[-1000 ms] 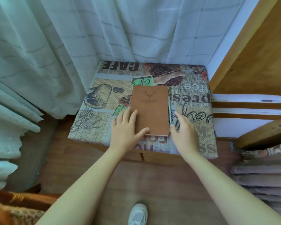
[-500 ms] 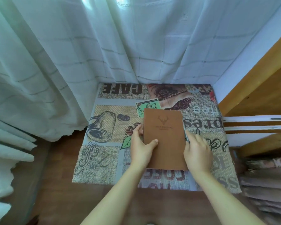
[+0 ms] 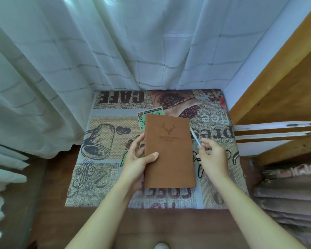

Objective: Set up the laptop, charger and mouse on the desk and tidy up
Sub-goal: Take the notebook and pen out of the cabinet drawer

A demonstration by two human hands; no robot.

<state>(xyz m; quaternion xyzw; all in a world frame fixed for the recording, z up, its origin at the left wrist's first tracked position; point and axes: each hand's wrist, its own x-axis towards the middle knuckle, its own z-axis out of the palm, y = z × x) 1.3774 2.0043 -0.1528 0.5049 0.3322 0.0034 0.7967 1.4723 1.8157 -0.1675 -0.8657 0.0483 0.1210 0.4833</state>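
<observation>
A: What is the person wearing?
B: Nothing on either forearm; both are bare to the frame's lower edge, so no sleeves show. The left hand (image 3: 136, 159) and right hand (image 3: 213, 157) carry no rings, watch or gloves.
A: And footwear?
B: One white shoe (image 3: 161, 245) toe, rounded.

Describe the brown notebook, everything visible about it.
The brown notebook is closed, its matte, suede-like cover stamped with a deer head and small unreadable lettering. The left hand grips its left edge, thumb on the cover, fingers underneath. It sits over the coffee-print cushion; lifted or resting, I cannot tell. The right hand holds a pen beside its right edge.
</observation>
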